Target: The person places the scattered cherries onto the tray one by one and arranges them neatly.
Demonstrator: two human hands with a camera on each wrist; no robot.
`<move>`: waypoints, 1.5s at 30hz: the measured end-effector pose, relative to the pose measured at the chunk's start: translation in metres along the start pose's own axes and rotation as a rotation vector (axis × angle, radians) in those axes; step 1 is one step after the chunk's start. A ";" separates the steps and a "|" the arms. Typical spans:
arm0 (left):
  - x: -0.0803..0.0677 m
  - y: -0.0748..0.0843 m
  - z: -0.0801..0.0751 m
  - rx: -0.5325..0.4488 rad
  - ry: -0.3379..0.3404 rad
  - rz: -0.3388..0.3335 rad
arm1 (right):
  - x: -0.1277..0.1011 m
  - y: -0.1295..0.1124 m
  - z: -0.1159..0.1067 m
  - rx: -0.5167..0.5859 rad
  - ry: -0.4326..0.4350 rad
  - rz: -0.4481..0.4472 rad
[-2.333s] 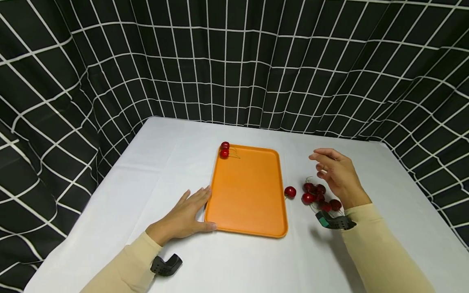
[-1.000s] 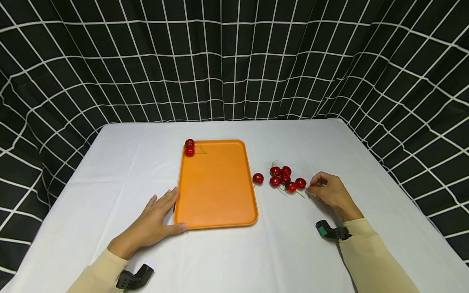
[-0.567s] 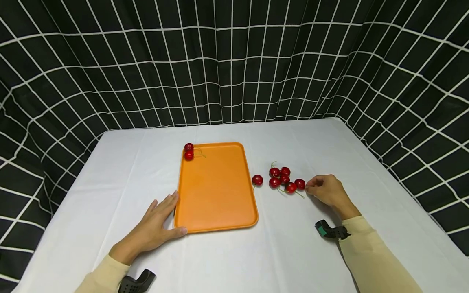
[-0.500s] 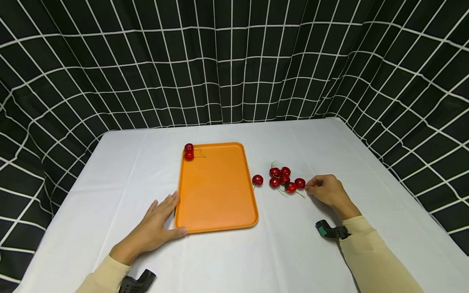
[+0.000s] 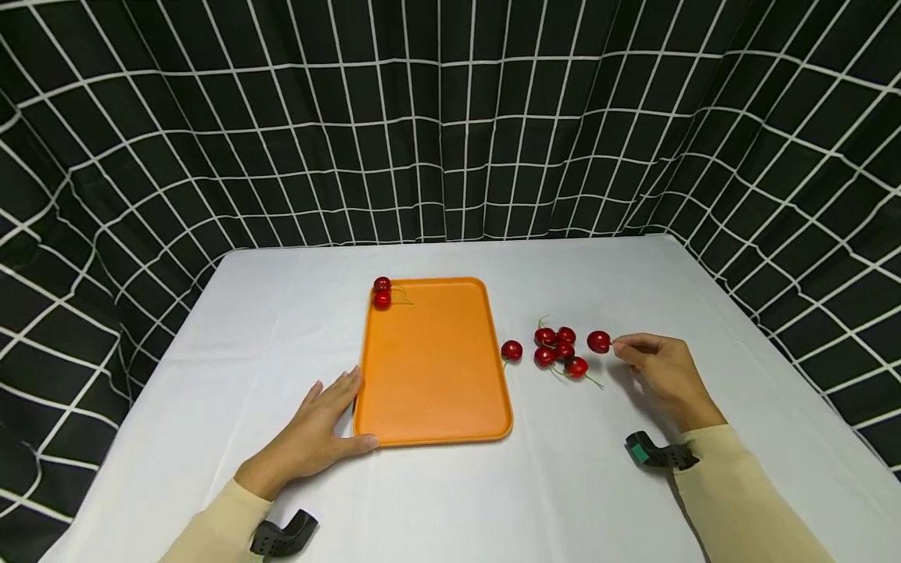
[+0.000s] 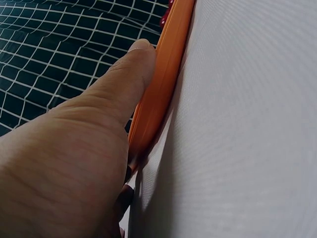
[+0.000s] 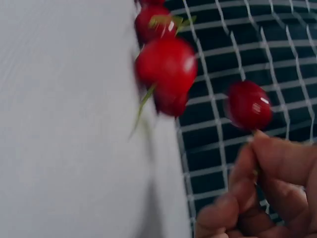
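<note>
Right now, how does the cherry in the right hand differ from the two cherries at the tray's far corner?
The held cherry is lifted off the table, pinched by its stem in the right hand; the two tray cherries lie at rest in the far left corner of the orange tray. The held cherry is alone; the tray cherries touch as a pair. The left hand rests against the tray's near left edge, not on them. All three are red and glossy.

Head looks down; wrist views hug hands.

Both arms wear long cream sleeves point(image 5: 732, 500) reaching the wrists; under each wrist sits a small black camera mount point(image 5: 281, 536), the one behind the right hand point(image 5: 665, 374) showing a green patch
</note>
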State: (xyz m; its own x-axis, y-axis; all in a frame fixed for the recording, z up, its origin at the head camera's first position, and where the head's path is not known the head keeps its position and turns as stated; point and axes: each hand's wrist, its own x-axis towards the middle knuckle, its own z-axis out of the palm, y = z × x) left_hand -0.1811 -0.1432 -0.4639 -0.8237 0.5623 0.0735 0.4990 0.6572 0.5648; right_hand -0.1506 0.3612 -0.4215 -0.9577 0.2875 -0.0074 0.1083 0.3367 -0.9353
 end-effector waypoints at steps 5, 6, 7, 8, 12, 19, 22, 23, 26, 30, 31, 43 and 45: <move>0.007 0.006 0.006 0.007 -0.010 -0.009 | 0.003 -0.022 0.003 0.235 -0.023 -0.036; 0.010 0.007 0.007 0.007 -0.014 -0.010 | 0.003 -0.028 0.004 0.245 -0.030 -0.036; 0.012 0.009 0.008 0.009 -0.017 -0.011 | 0.003 -0.034 0.006 0.249 -0.038 -0.035; 0.015 0.011 0.008 0.009 -0.024 -0.014 | 0.004 -0.040 0.009 0.234 -0.043 -0.031; 0.027 0.019 0.012 0.022 -0.046 -0.007 | 0.007 -0.066 0.024 0.158 -0.056 -0.015; 0.039 0.025 0.013 0.023 -0.080 -0.009 | 0.023 -0.099 0.090 0.114 -0.079 0.085; 0.038 0.025 0.011 0.032 -0.084 -0.018 | 0.034 -0.107 0.122 0.120 -0.123 0.109; 0.038 0.025 0.011 0.036 -0.082 -0.018 | 0.037 -0.109 0.132 0.125 -0.138 0.116; 0.038 0.025 0.010 0.040 -0.076 -0.013 | 0.048 -0.115 0.159 0.124 -0.164 0.145; 0.038 0.026 0.011 0.043 -0.072 -0.011 | 0.061 -0.117 0.190 0.100 -0.164 0.157; 0.038 0.026 0.012 0.044 -0.073 -0.012 | 0.064 -0.116 0.196 0.093 -0.160 0.156; 0.039 0.025 0.013 0.055 -0.083 -0.028 | 0.080 -0.107 0.245 0.026 -0.155 0.188; 0.039 0.025 0.012 0.050 -0.086 -0.025 | 0.082 -0.107 0.251 -0.005 -0.143 0.182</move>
State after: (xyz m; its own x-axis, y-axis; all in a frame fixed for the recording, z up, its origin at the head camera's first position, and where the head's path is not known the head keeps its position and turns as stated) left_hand -0.1973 -0.0987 -0.4570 -0.8110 0.5850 -0.0123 0.4931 0.6947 0.5237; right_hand -0.3076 0.1237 -0.4111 -0.9502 0.2139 -0.2265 0.2839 0.2954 -0.9122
